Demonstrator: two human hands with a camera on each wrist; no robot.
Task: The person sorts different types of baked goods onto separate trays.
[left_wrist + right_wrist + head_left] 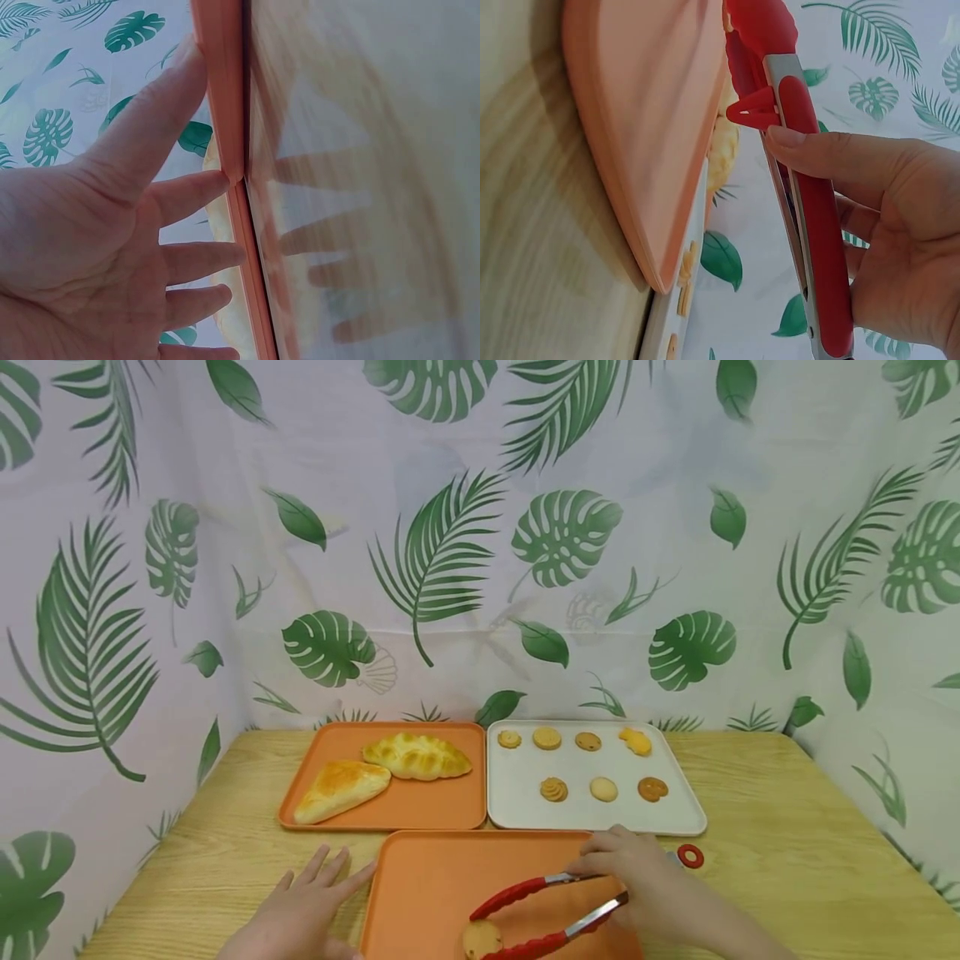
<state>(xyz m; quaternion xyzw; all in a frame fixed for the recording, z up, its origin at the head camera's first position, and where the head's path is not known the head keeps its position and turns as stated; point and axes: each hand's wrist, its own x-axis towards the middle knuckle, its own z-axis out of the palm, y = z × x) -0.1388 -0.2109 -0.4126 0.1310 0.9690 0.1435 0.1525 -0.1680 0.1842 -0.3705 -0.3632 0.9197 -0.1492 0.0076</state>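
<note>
In the head view my right hand [633,872] grips red-and-silver tongs [534,947] over the near orange tray [435,868]. The red tong tips lie on either side of a round cookie [480,935] at the tray's lower part; whether they squeeze it I cannot tell. The right wrist view shows thumb and fingers around the tongs' red handle [821,240]. With fingers spread, my left hand [296,914] is at the near tray's left side. In the left wrist view its palm [105,247] faces the camera, and fingertips are at an orange tray edge [225,90].
Behind, on the left, another orange tray [435,810] bears a triangular bread [341,789] and a braided bread [416,756]. Beside it a white tray [517,806] holds several cookies, including a brown pretzel-like one [652,789]. Leaf-patterned cloth [465,677] rises behind the wooden table [787,827].
</note>
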